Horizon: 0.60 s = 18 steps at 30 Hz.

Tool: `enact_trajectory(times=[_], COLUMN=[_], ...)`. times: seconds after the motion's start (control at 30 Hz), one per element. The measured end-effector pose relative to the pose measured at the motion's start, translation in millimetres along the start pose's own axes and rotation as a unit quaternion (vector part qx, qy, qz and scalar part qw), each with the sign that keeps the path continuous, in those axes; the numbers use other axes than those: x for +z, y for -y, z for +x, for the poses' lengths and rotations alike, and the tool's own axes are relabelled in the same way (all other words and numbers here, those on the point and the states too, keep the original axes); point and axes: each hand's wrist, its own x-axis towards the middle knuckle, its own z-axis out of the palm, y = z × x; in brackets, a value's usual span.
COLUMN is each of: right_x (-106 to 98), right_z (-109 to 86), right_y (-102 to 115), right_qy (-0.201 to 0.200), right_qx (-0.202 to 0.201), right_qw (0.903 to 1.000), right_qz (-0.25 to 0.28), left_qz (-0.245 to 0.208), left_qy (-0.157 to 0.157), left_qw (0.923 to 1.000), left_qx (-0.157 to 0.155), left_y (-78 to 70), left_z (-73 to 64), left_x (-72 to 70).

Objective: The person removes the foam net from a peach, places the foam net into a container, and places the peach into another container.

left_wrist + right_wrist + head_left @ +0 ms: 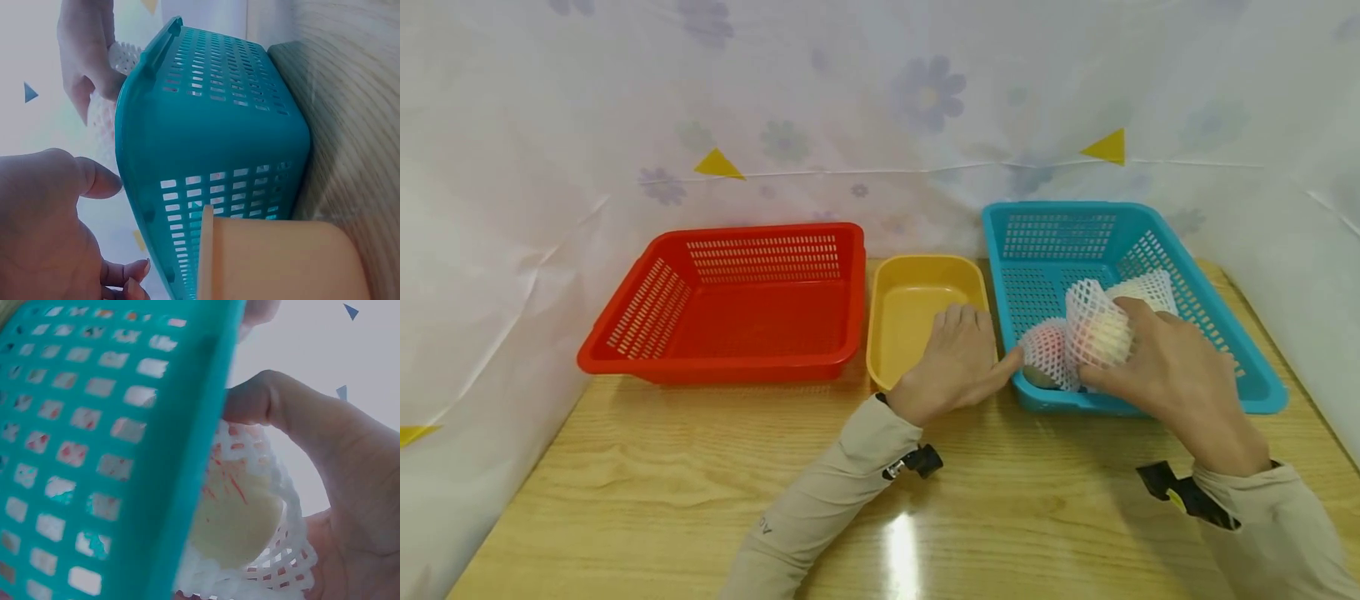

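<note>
My right hand [1180,367] grips a pale yellow fruit [1108,337] with red streaks, wrapped in a white foam net, over the near side of the blue basket [1255,402]. Beside it in the basket lies a pinkish-red fruit [1047,343], also netted. Another white-netted item [1152,288] sits behind, partly hidden by the right hand. My left hand [951,362] is above the yellow tray [904,312], palm toward the basket. Its thumb [100,179] is extended at the basket's rim, and the other fingers hold nothing.
A red basket [722,367] stands at the left on the wooden table [700,483], with the yellow tray between it and the blue basket. A pale flowered sheet [850,100] with yellow triangles hangs behind.
</note>
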Motion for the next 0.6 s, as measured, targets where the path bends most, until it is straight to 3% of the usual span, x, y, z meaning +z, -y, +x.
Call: enact_trajectory(times=[0.17, 0.37, 0.43, 0.6], right_x=[-4, -10, -10, -11], right_z=[-0.6, -3.2, -4.3, -6.6], right_y=[9, 24, 28, 37], right_qy=[-0.012, -0.012, -0.017, -0.026], right_qx=[-0.021, -0.032, -0.041, -0.065], right_qw=[0.9997, 0.9994, 0.9990, 0.9974], right_qz=[-0.004, 0.001, 0.004, 0.013], left_qz=[-0.004, -0.003, -0.022, -0.119], left_qy=[-0.002, -0.079, -0.098, -0.103], left_qw=[1.0000, 0.9966, 0.9945, 0.9873], left_qx=[-0.005, 0.023, 0.029, 0.024], left_y=[8.1, 24.0, 29.1, 40.2], left_z=[-2.2, -5.8, -9.3, -18.9], left_x=[-2.3, -11.0, -16.5, -28.5])
